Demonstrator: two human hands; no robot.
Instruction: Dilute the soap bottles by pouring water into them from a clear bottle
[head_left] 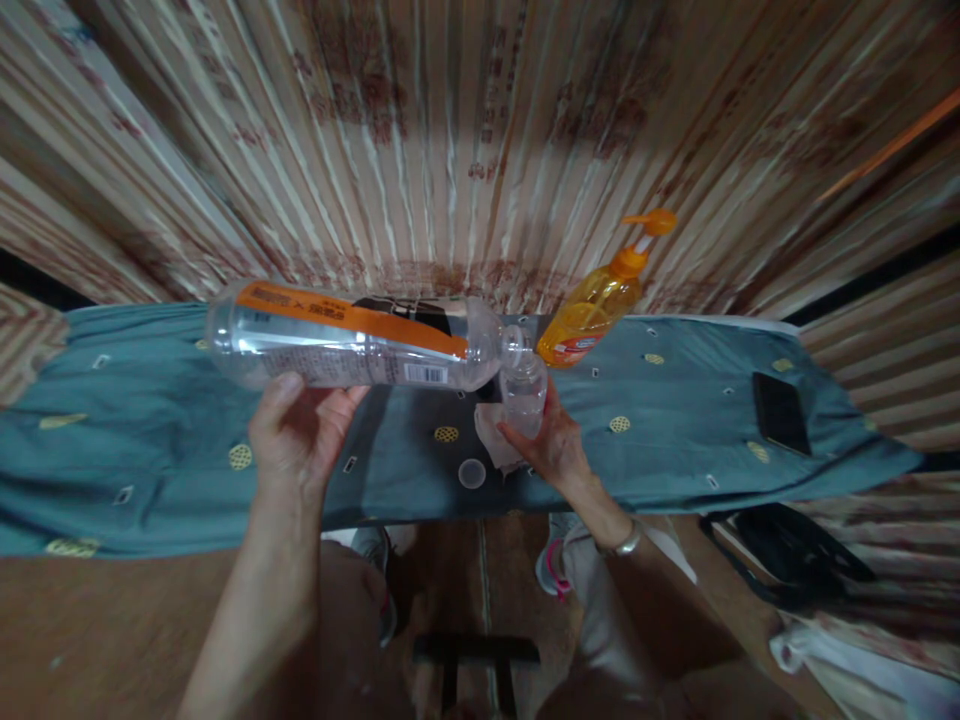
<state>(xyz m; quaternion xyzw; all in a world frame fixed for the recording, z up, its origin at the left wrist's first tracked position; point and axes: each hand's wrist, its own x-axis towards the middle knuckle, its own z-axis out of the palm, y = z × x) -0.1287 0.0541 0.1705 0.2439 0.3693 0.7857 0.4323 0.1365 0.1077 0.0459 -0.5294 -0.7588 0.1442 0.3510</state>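
Observation:
A large clear bottle (345,340) with an orange label lies almost level in the air, its neck pointing right. My left hand (300,430) holds it from below, thumb on the near side. My right hand (551,440) is wrapped round a small clear bottle (523,395), which stands roughly upright. The large bottle's mouth is at the top of the small one; whether they touch is hard to tell. Beneath the small bottle is a pale piece of paper or tissue (491,435). A small round clear cap (472,473) lies on the cloth just left of it.
An orange pump bottle (592,315) stands behind my right hand. A dark phone-like object (780,412) lies at the right of the green patterned cloth (397,470). Striped curtains (450,150) hang behind. Below are a black bag (795,560) and a dark stool (476,648).

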